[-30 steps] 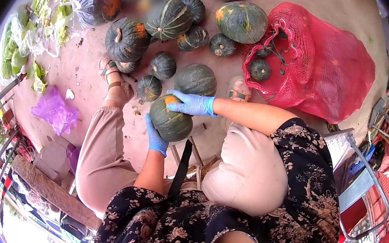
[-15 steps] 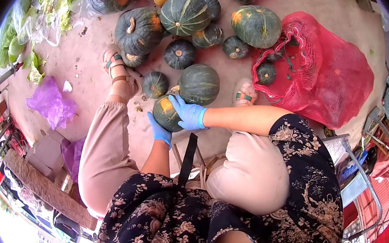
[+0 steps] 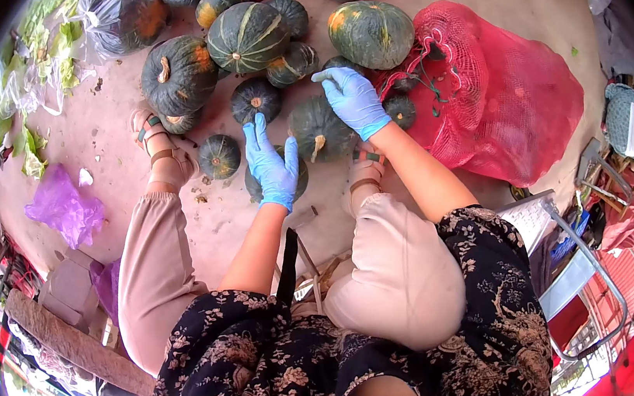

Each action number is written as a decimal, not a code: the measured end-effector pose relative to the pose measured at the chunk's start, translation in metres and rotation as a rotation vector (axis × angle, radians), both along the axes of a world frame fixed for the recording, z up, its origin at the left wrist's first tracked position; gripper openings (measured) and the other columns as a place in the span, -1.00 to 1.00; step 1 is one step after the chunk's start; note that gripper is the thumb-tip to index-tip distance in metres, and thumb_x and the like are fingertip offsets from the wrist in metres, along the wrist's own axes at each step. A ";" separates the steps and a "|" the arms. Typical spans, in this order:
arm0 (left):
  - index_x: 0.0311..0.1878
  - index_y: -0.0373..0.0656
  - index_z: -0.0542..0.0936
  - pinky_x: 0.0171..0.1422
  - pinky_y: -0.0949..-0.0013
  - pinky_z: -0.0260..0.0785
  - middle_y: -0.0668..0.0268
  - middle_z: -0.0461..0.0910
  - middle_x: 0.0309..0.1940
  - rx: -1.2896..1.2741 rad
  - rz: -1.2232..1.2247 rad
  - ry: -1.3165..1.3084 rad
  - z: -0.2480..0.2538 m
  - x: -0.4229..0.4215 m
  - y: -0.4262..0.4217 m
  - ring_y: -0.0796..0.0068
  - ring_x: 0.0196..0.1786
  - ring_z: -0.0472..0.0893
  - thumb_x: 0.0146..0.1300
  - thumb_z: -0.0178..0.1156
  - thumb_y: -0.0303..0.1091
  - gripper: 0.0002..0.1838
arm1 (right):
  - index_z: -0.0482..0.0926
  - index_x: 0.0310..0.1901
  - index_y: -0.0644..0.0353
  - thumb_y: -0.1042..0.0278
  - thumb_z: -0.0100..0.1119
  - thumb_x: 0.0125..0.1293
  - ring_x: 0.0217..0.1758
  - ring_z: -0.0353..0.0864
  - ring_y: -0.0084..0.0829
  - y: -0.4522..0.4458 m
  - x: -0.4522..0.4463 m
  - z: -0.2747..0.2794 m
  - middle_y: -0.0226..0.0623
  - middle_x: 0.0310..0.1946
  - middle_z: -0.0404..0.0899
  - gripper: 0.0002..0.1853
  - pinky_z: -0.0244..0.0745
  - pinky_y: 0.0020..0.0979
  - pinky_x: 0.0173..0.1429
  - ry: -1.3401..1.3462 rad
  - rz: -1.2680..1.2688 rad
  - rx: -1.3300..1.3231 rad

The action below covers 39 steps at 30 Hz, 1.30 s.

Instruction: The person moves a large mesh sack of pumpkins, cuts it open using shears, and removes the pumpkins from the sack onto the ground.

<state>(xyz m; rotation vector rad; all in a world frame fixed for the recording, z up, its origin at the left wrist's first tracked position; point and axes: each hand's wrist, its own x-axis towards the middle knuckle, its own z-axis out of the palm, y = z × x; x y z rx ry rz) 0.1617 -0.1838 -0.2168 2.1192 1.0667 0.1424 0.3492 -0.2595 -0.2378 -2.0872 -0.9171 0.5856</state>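
Both my hands wear blue gloves. My left hand (image 3: 272,168) is over a round green pumpkin (image 3: 301,178), fingers stretched forward; the hand covers most of that pumpkin, so I cannot tell if they touch. My right hand (image 3: 353,101) is held above the ground with fingers extended to the left and nothing in them. Beside it lies a larger dark green pumpkin (image 3: 316,124) with its stem towards me. A small pumpkin (image 3: 256,99) sits just beyond my left fingertips, and another small one (image 3: 219,156) lies to the left.
More pumpkins, including a striped one (image 3: 248,38) and an orange-patched one (image 3: 371,34), cluster at the back. A red mesh sack (image 3: 509,98) lies on the right. Purple plastic bag (image 3: 66,205) and leafy scraps (image 3: 32,152) are on the left. A metal-framed chair (image 3: 577,286) stands at right.
My hands have come off the sides of the orange-patched pumpkin they were holding. The right hand has moved forward and right. The larger pumpkin's stem now points towards me. The view has shifted.
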 end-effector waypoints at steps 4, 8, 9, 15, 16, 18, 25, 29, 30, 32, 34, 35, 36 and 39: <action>0.31 0.14 0.16 0.29 0.04 -0.01 -0.02 0.02 0.30 -0.003 -0.432 0.118 0.012 0.051 -0.009 -0.07 0.25 0.15 0.01 0.21 -0.06 -0.24 | 0.15 0.25 -0.24 0.35 0.19 0.01 -0.23 0.54 -0.07 -0.022 0.036 -0.025 -0.06 -0.13 0.45 -0.28 0.49 -0.16 -0.19 -0.241 0.196 -0.755; 0.30 0.21 0.15 0.28 0.03 0.04 -0.03 0.03 0.29 -0.100 -0.573 0.274 -0.007 0.054 -0.023 -0.09 0.25 0.16 -0.13 0.31 -0.01 -0.14 | -0.03 0.32 -0.35 0.29 0.30 -0.10 -0.24 0.53 -0.03 -0.024 0.039 -0.049 0.10 -0.10 0.36 -0.06 0.51 -0.18 -0.21 -0.260 0.220 -0.790; 0.29 0.21 0.15 0.29 0.03 0.04 -0.03 0.04 0.29 -0.127 -0.561 0.266 -0.008 0.052 -0.019 -0.09 0.25 0.16 -0.15 0.33 -0.02 -0.12 | -0.03 0.31 -0.36 0.29 0.30 -0.09 -0.25 0.52 -0.02 -0.018 0.034 -0.051 0.11 -0.10 0.34 -0.07 0.51 -0.19 -0.22 -0.294 0.196 -0.800; 0.28 0.16 0.17 0.31 0.07 0.05 -0.03 0.12 0.26 -0.237 -0.550 0.312 -0.010 0.044 -0.001 -0.06 0.26 0.18 -0.19 0.36 -0.10 -0.11 | 0.02 0.29 -0.35 0.46 0.09 0.04 -0.19 0.47 -0.02 -0.017 0.032 -0.058 0.11 -0.14 0.33 -0.21 0.49 -0.20 -0.19 -0.341 0.295 -0.681; 0.28 0.13 0.17 0.31 0.09 0.05 -0.02 0.14 0.25 -0.258 -0.550 0.295 -0.016 0.040 0.002 -0.03 0.26 0.18 -0.15 0.36 -0.11 -0.13 | 0.05 0.28 -0.34 0.45 0.13 0.01 -0.16 0.47 -0.01 -0.020 0.033 -0.060 0.10 -0.13 0.33 -0.21 0.49 -0.19 -0.17 -0.310 0.302 -0.611; 0.28 0.05 0.18 0.30 0.13 0.06 0.03 0.19 0.22 -0.358 -0.461 0.196 -0.030 0.033 0.009 0.05 0.27 0.19 -0.09 0.33 -0.14 -0.18 | 0.10 0.25 -0.30 0.44 0.20 -0.07 -0.09 0.44 0.01 -0.024 0.038 -0.053 0.08 -0.10 0.32 -0.20 0.47 -0.18 -0.11 -0.193 0.261 -0.531; 0.33 -0.05 0.09 0.31 0.26 0.07 0.20 0.13 0.27 -1.099 0.001 -0.304 0.011 0.042 0.029 0.27 0.28 0.19 0.02 0.28 -0.26 -0.19 | 0.12 0.24 0.13 0.38 0.47 -0.35 0.19 0.26 -0.38 -0.042 0.033 0.043 -0.22 0.13 0.27 0.01 0.18 -0.36 0.27 0.726 -0.006 0.107; 0.35 -0.09 0.01 0.31 0.23 0.08 0.25 0.09 0.30 -1.247 -0.180 -0.579 0.109 0.049 0.033 0.30 0.30 0.17 0.08 0.22 -0.20 -0.18 | 0.10 0.26 0.16 0.41 0.46 -0.33 0.25 0.21 -0.39 -0.022 0.018 0.160 -0.25 0.21 0.20 0.01 0.16 -0.36 0.29 0.748 0.208 0.242; 0.35 -0.10 0.00 0.31 0.22 0.08 0.25 0.09 0.30 -1.363 -0.197 -0.676 0.135 0.045 0.035 0.30 0.31 0.17 0.08 0.21 -0.17 -0.18 | 0.12 0.25 0.18 0.37 0.45 -0.33 0.25 0.23 -0.37 -0.016 0.013 0.186 -0.23 0.21 0.22 -0.01 0.15 -0.35 0.30 0.631 0.283 0.253; 0.30 -0.14 0.09 0.29 0.21 0.14 0.25 0.20 0.24 -1.589 -0.090 -0.758 0.182 0.026 0.037 0.34 0.26 0.26 0.15 0.13 -0.09 -0.28 | 0.14 0.25 0.14 0.32 0.43 -0.33 0.18 0.31 -0.28 -0.005 0.000 0.244 -0.16 0.11 0.31 -0.02 0.19 -0.32 0.27 0.356 0.420 0.199; 0.27 -0.15 0.17 0.25 0.23 0.20 0.26 0.29 0.18 -1.631 -0.025 -0.790 0.221 0.005 0.039 0.38 0.20 0.34 0.18 0.10 -0.10 -0.36 | 0.15 0.25 0.10 0.29 0.42 -0.33 0.12 0.35 -0.22 0.005 -0.014 0.294 -0.12 0.03 0.35 -0.02 0.22 -0.29 0.23 0.162 0.592 0.083; 0.22 -0.16 0.23 0.23 0.24 0.22 0.29 0.34 0.13 -1.587 -0.056 -0.826 0.245 -0.008 0.038 0.40 0.17 0.36 0.18 0.10 -0.12 -0.41 | 0.16 0.26 0.08 0.27 0.42 -0.33 0.08 0.36 -0.19 0.009 -0.025 0.317 -0.10 -0.02 0.37 -0.02 0.23 -0.27 0.21 0.063 0.673 0.029; 0.23 -0.17 0.21 0.23 0.26 0.24 0.28 0.33 0.13 -1.515 -0.061 -0.795 0.272 -0.022 0.039 0.39 0.17 0.36 0.18 0.11 -0.13 -0.39 | 0.16 0.26 0.06 0.26 0.42 -0.34 0.06 0.37 -0.17 0.014 -0.038 0.337 -0.10 -0.05 0.38 -0.01 0.24 -0.26 0.19 0.031 0.713 0.034; 0.26 -0.20 0.16 0.30 0.25 0.16 0.23 0.30 0.17 -1.405 -0.070 -0.973 0.312 -0.076 0.037 0.33 0.22 0.32 0.16 0.11 -0.18 -0.36 | 0.15 0.27 0.04 0.22 0.42 -0.27 0.05 0.40 -0.19 0.023 -0.084 0.391 -0.07 -0.03 0.38 -0.04 0.26 -0.28 0.17 -0.101 0.815 0.143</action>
